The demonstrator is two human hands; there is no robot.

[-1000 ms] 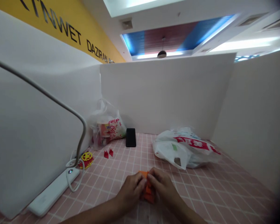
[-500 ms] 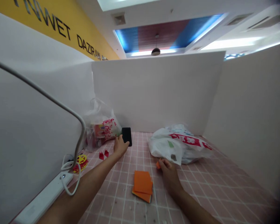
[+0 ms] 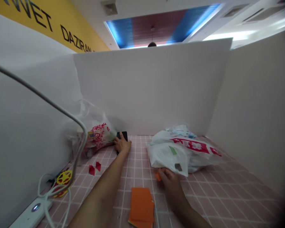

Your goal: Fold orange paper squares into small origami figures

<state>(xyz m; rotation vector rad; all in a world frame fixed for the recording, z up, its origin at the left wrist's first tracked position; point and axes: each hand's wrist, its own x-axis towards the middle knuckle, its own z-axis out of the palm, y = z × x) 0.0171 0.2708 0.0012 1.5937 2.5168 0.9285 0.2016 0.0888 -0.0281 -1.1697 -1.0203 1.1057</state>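
My left hand reaches to the back of the tiled table and lies over a black phone, covering its middle. Its fingers are apart, with one stretched out on the phone; I cannot make out any grip around it. In my right hand a small orange piece of folded paper is pinched between thumb and fingers, close to the front of a white plastic bag. A stack of orange paper sheets, slightly fanned, lies on the table between my forearms.
A clear bag with red print slumps at the back left. Red folded paper pieces and yellow and red cutouts lie nearer. A white power strip with a looping cable runs along the left wall. The white bag fills the back right.
My left hand has moved from the phone's near left edge to lie across it. My right hand still pinches the orange piece. The view has shifted slightly.
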